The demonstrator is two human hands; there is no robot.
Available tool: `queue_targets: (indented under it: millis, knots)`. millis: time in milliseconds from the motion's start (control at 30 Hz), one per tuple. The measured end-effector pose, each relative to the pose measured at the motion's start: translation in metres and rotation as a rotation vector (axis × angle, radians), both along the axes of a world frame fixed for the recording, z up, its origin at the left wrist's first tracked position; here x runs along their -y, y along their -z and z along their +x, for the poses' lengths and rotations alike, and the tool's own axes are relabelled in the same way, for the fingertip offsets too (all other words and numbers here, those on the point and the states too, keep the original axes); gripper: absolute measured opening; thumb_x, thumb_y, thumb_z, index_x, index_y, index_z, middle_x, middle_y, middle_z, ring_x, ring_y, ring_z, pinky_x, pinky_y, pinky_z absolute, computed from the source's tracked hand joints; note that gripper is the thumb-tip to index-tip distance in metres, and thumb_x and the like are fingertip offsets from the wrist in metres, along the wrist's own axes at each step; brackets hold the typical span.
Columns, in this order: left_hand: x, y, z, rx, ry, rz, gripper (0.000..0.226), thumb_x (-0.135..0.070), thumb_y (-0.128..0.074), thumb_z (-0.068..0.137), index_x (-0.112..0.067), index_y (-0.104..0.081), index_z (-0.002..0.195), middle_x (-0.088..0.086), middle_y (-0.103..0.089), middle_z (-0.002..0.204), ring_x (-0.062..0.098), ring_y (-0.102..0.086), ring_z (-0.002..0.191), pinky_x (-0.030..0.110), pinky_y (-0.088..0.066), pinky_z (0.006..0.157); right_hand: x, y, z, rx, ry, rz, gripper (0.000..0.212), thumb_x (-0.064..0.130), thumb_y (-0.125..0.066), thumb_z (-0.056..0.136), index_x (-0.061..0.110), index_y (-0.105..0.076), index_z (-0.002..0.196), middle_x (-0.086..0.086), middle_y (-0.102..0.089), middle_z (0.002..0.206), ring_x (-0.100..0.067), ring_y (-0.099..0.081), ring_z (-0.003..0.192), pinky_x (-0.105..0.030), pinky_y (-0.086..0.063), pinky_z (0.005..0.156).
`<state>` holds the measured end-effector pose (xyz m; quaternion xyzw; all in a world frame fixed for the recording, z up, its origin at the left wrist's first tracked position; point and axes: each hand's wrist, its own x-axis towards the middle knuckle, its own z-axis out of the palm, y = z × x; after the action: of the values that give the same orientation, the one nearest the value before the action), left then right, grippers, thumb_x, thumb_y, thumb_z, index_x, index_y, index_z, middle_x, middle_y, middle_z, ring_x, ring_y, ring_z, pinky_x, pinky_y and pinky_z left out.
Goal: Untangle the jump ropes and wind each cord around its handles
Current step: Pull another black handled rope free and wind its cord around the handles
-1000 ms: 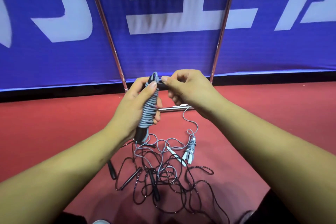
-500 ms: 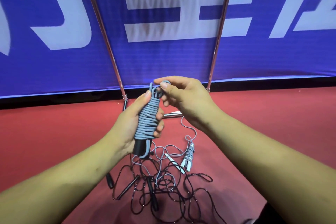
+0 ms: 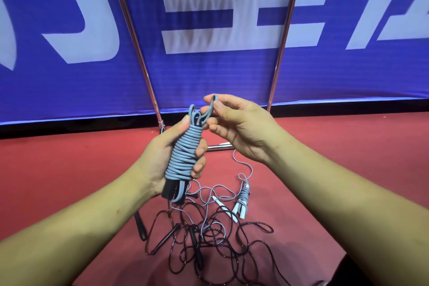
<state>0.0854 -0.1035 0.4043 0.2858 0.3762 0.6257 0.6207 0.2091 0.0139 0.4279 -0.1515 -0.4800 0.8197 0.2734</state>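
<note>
My left hand grips a jump rope bundle: grey cord wound tightly round black handles, held upright and tilted. My right hand pinches the cord's last loop between thumb and forefinger, just above the bundle's top. On the red floor below lies a tangle of thin black cord with black handles, mixed with a thin grey cord. A partly wound grey rope with white handles lies at the tangle's right.
A metal stand's two slanted poles and its base bar stand just beyond my hands. Behind them hangs a blue banner with white characters. Red floor stretches to both sides.
My right hand has drawn the cord's end loop up and to the right, away from the bundle's top. The bundle in my left hand has tilted a little.
</note>
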Motion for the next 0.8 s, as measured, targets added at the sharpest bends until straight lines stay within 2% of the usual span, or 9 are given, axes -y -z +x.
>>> queue_targets:
  millis: [167, 333, 400, 500, 567, 633, 800]
  knots:
    - [0.000, 0.003, 0.006, -0.051, -0.054, 0.018, 0.036, -0.044, -0.045, 0.091, -0.018, -0.055, 0.113, 0.011, -0.051, 0.060, 0.022, -0.050, 0.040, 0.024, -0.044, 0.042, -0.004, -0.001, -0.002, 0.091, -0.008, 0.038, 0.018, 0.009, -0.057, 0.095, -0.004, -0.065, 0.104, -0.007, -0.063, 0.075, -0.009, -0.050, 0.056, -0.017, -0.049, 0.057]
    - [0.000, 0.000, 0.009, -0.086, -0.111, 0.050, 0.031, -0.039, -0.047, 0.091, -0.025, -0.047, 0.119, 0.013, -0.055, 0.065, 0.025, -0.054, 0.046, 0.025, -0.045, 0.043, -0.005, -0.004, -0.003, 0.127, 0.005, 0.100, 0.022, 0.004, -0.056, 0.095, -0.013, -0.062, 0.107, -0.008, -0.058, 0.070, -0.010, -0.043, 0.053, -0.019, -0.042, 0.051]
    - [0.000, 0.002, 0.008, -0.112, -0.118, 0.041, 0.030, -0.038, -0.048, 0.091, -0.026, -0.045, 0.119, 0.014, -0.057, 0.066, 0.027, -0.057, 0.048, 0.027, -0.047, 0.044, -0.005, -0.004, -0.002, 0.187, 0.045, 0.231, 0.021, 0.004, -0.058, 0.095, -0.013, -0.063, 0.106, -0.008, -0.058, 0.069, -0.012, -0.044, 0.053, -0.020, -0.042, 0.052]
    - [-0.001, 0.003, 0.009, -0.160, -0.122, 0.012, 0.026, -0.037, -0.049, 0.092, -0.024, -0.044, 0.114, 0.015, -0.060, 0.070, 0.030, -0.061, 0.050, 0.030, -0.049, 0.047, -0.005, -0.011, 0.004, 0.393, 0.146, 0.662, 0.013, 0.005, -0.061, 0.093, -0.003, -0.072, 0.094, 0.001, -0.058, 0.056, -0.011, -0.047, 0.049, -0.018, -0.043, 0.053]
    - [-0.003, 0.004, 0.009, -0.168, -0.107, -0.025, 0.025, -0.035, -0.048, 0.093, -0.019, -0.046, 0.111, 0.016, -0.062, 0.071, 0.032, -0.063, 0.053, 0.031, -0.051, 0.050, -0.004, -0.016, 0.007, 0.496, 0.161, 0.861, 0.010, 0.007, -0.064, 0.091, 0.004, -0.074, 0.089, 0.001, -0.056, 0.053, -0.009, -0.049, 0.047, -0.016, -0.043, 0.053]
    - [-0.003, 0.003, 0.007, -0.173, -0.094, -0.056, 0.025, -0.032, -0.043, 0.096, -0.012, -0.049, 0.110, 0.017, -0.062, 0.072, 0.033, -0.064, 0.055, 0.031, -0.051, 0.052, -0.002, -0.016, 0.009, 0.530, 0.142, 0.902, 0.009, 0.008, -0.066, 0.090, 0.009, -0.075, 0.086, 0.004, -0.056, 0.051, -0.006, -0.049, 0.045, -0.013, -0.042, 0.051]
    - [-0.005, 0.002, 0.005, -0.113, -0.028, -0.086, 0.021, -0.029, -0.043, 0.097, -0.015, -0.049, 0.113, 0.011, -0.057, 0.074, 0.027, -0.055, 0.054, 0.030, -0.050, 0.050, 0.000, -0.016, 0.012, 0.562, 0.097, 0.906, 0.012, 0.008, -0.066, 0.091, 0.008, -0.077, 0.095, 0.001, -0.056, 0.053, -0.003, -0.045, 0.044, -0.011, -0.036, 0.045]
